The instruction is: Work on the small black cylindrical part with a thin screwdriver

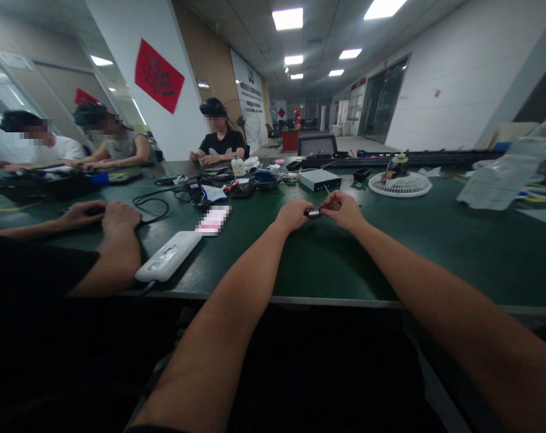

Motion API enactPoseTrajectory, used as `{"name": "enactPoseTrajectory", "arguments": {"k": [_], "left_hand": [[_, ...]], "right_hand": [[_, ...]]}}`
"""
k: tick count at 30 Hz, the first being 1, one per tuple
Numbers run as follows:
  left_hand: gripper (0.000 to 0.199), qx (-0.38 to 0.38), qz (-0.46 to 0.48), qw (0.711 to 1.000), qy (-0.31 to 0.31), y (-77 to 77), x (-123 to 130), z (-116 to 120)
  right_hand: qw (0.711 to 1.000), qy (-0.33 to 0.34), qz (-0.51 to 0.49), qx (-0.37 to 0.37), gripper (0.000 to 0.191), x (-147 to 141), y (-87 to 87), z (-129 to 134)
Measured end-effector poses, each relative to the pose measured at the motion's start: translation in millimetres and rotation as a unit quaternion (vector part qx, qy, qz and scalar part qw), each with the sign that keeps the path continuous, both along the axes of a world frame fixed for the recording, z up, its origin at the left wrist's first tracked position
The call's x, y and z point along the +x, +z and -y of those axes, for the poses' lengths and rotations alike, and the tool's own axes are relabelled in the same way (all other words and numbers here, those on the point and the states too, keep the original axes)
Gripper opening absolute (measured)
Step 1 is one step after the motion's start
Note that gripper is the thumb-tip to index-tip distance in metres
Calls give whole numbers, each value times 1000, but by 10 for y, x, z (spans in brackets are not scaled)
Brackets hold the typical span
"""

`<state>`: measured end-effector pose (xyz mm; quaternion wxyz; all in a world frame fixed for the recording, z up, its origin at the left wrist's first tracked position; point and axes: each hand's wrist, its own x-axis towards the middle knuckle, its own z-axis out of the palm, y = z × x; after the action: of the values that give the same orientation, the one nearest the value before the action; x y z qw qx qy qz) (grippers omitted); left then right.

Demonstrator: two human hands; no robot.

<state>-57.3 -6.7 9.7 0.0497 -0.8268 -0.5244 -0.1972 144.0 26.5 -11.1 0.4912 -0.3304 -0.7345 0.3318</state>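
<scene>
Above the green table, my left hand (294, 214) is closed on one end of a small black-and-silver cylinder (314, 213); its exact kind is too small to tell. On the cylinder's other side, my right hand (345, 210) has its fingers pinched together, close to or touching it. A thin light rod (326, 189) sticks up by the right fingertips, and something brownish shows between those fingers, too small to make out. Behind my hands stands a grey metal box (319, 179).
A white power strip (169, 257) lies left of my forearms, near a co-worker's hands (115, 216). Black cables (158, 207) and mixed parts cover the table's back left. A white fan grille (400, 184) and clear plastic bags (498, 180) are at right. More people sit across.
</scene>
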Motion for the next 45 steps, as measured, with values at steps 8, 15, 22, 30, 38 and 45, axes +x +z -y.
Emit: {"name": "enactPoseTrajectory", "arguments": {"k": [8, 15, 22, 30, 38, 45], "left_hand": [[20, -19, -33, 999, 22, 24, 19, 35], [26, -24, -42, 999, -8, 21, 41, 55], [24, -17, -12, 999, 25, -11, 78, 75], [38, 5, 53, 990, 130, 5, 9, 59], [36, 22, 57, 987, 148, -44, -20, 13], [36, 9, 34, 992, 120, -10, 15, 40]], "right_hand": [[994, -36, 94, 36, 28, 15, 4, 49], [989, -50, 121, 62, 18, 15, -46, -11], [987, -61, 132, 75, 12, -16, 9, 66], [1000, -14, -20, -6, 42, -31, 105, 101], [986, -51, -138, -79, 65, -13, 179, 121], [987, -33, -125, -92, 60, -28, 163, 143]]}}
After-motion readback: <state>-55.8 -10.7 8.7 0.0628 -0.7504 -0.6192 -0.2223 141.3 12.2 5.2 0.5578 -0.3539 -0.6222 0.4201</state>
